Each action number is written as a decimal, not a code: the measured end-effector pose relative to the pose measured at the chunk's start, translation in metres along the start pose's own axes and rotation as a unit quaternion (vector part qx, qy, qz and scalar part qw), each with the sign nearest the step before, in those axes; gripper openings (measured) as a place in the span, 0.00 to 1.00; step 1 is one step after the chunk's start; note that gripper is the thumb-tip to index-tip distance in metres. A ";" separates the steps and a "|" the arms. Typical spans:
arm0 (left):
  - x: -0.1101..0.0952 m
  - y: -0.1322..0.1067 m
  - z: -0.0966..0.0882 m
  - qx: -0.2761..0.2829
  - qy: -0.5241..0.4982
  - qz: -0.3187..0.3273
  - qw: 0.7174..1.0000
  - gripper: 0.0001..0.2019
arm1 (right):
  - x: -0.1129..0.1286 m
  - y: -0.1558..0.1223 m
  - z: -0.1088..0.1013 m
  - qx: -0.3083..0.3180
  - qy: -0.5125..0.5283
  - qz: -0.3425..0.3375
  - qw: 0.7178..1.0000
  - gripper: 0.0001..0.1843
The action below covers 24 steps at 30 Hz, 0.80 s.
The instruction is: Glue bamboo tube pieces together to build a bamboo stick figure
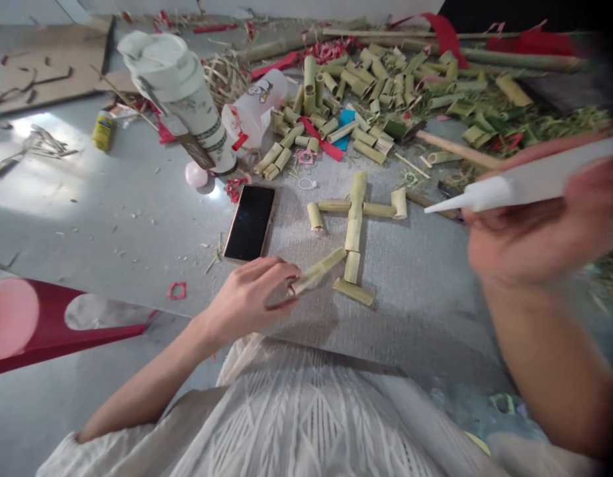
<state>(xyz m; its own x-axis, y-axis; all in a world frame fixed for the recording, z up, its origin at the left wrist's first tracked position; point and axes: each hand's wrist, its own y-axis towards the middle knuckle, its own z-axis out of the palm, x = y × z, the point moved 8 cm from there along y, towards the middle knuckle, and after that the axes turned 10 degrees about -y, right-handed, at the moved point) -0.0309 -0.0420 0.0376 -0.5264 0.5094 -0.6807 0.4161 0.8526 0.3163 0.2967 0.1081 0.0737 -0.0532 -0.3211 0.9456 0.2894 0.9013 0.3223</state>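
My left hand (251,295) pinches the near end of a short bamboo piece (319,269), which lies slanted on the grey floor. That piece touches a figure made of bamboo pieces (356,212): a long upright stalk, a crossbar and short bits below. My right hand (539,225), raised close to the camera at the right, is closed round a white glue tube (529,180). The tube's thin nozzle (440,205) points left toward the figure's crossbar and hovers above the floor.
A black phone (249,222) lies left of the figure. A pile of cut bamboo pieces (366,86) and long stalks fill the back. A tall white paper-wrapped roll (185,99), a clear plastic jug (257,106), cardboard (48,66) and a red shape (63,324) are to the left.
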 end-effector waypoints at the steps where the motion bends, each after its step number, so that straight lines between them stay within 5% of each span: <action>1: 0.003 -0.006 0.001 0.011 0.018 0.001 1.000 0.19 | -0.005 0.000 0.001 0.009 0.006 -0.016 1.000 0.26; 4: 0.018 -0.010 -0.011 -0.034 0.077 -0.002 0.996 0.39 | -0.027 -0.004 0.000 0.022 0.022 -0.004 1.000 0.22; 6: 0.041 -0.006 -0.024 -0.070 0.163 -0.068 0.982 0.39 | -0.035 -0.009 -0.003 0.021 0.027 0.001 0.999 0.19; 11: 0.083 0.003 -0.027 -0.043 0.256 -0.169 0.951 0.37 | -0.043 -0.019 -0.001 0.048 0.049 0.015 0.997 0.14; 24: 0.095 0.000 -0.027 -0.022 0.231 -0.219 0.948 0.37 | -0.056 -0.021 0.000 0.061 0.032 0.051 0.996 0.13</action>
<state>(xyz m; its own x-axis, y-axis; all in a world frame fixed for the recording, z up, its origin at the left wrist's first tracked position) -0.1005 0.0097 -0.0089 -0.9139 0.0939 -0.3950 0.0569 0.9929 0.1044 0.2940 0.1075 0.0141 0.0329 -0.2402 0.9702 0.1716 0.9576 0.2313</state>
